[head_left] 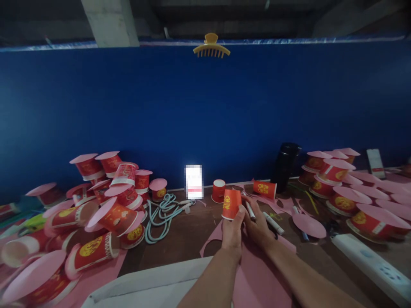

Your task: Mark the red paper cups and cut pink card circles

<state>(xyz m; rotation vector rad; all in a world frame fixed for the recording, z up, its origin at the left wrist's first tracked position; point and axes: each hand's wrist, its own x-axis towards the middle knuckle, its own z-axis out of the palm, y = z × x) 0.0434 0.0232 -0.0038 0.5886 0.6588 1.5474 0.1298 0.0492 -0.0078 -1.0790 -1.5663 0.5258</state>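
Note:
My left hand [233, 235] is closed around a red paper cup [231, 204] with gold characters on it. The cup is upside down, its white rim toward the bottom. Beside it, my right hand [257, 224] has its fingers curled around a slim whitish pen [250, 211], with fingertips close to the cup's side; whether they touch it I cannot tell. Beneath both hands lie pink paper sheets [257, 278], one with round cut-outs. Just behind stands another red paper cup [218, 191], and one more cup [264, 189] lies on its side.
Red cups topped with pink discs are heaped at left [93, 252] and stacked at right [343, 203]. A pale cable [160, 218], lit phone [193, 182], black flask [285, 167], white tube [273, 223], loose pink disc [309, 226] and power strip [369, 261] surround the work area.

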